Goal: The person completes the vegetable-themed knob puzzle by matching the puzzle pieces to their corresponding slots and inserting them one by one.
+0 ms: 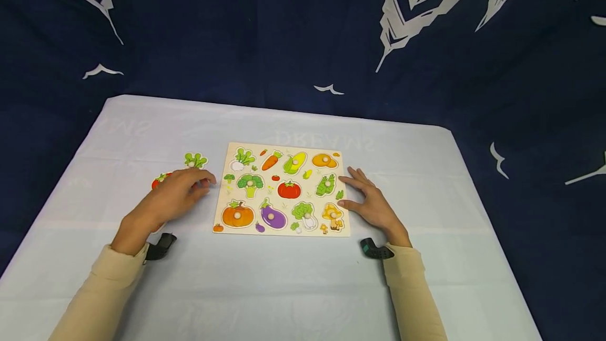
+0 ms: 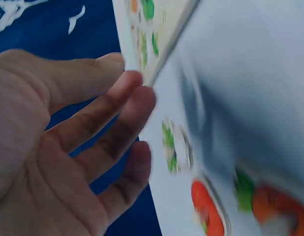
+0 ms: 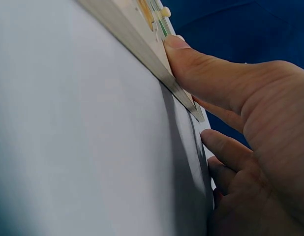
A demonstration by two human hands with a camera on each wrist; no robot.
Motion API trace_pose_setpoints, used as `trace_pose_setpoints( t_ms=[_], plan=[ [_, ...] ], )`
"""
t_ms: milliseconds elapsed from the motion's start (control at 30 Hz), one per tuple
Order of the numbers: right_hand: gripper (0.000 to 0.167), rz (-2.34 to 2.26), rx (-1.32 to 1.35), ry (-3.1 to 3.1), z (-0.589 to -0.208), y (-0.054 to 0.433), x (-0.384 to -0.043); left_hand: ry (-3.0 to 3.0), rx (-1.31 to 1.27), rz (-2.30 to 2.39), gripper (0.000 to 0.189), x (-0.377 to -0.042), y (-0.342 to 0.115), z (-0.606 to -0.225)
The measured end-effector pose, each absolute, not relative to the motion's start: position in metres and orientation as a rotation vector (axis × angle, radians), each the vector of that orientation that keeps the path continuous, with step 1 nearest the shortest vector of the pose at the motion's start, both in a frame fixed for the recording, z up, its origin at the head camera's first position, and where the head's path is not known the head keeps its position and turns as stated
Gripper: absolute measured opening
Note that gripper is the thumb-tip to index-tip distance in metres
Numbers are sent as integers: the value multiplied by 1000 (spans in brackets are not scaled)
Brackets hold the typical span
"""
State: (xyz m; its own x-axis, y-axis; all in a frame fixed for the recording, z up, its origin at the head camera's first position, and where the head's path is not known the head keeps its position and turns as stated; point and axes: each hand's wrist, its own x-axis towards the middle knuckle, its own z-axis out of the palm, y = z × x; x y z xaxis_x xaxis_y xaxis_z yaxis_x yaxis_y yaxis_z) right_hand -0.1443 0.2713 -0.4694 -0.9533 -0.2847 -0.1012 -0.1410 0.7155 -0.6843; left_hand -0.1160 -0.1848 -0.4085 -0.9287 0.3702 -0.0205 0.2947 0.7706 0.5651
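A wooden vegetable puzzle board (image 1: pixel 272 192) lies flat on the table; many of its pictures bear small knobs. My right hand (image 1: pixel 371 203) rests at its right edge, thumb (image 3: pixel 203 69) on the top face and the other fingers spread beside the edge. To the left of the board hovers my left hand (image 1: pixel 177 196), fingers loosely bent and nothing in its grasp. Loose pieces lie under and beyond it: a green-leaved white piece (image 2: pixel 176 147), a red tomato piece (image 2: pixel 206 206) and an orange carrot-like piece (image 2: pixel 275 204) with a knob, partly out of frame.
A white cloth (image 1: pixel 265 288) covers the table. Behind it hangs a dark blue curtain (image 1: pixel 265 30) with white prints. Black wrist cameras (image 1: pixel 161 246) sit on both wrists, close over the cloth.
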Motion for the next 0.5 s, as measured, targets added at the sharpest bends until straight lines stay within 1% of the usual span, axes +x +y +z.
trace_pose_setpoints(
  t_ms=[233, 500],
  plan=[
    [66, -1083, -339, 2715, -471, 273, -143, 2784, 532, 879, 21, -104, -220, -408],
    [65, -1076, -331, 2719, -472, 272, -144, 2791, 513, 848, 16, -92, -253, -408]
  ],
)
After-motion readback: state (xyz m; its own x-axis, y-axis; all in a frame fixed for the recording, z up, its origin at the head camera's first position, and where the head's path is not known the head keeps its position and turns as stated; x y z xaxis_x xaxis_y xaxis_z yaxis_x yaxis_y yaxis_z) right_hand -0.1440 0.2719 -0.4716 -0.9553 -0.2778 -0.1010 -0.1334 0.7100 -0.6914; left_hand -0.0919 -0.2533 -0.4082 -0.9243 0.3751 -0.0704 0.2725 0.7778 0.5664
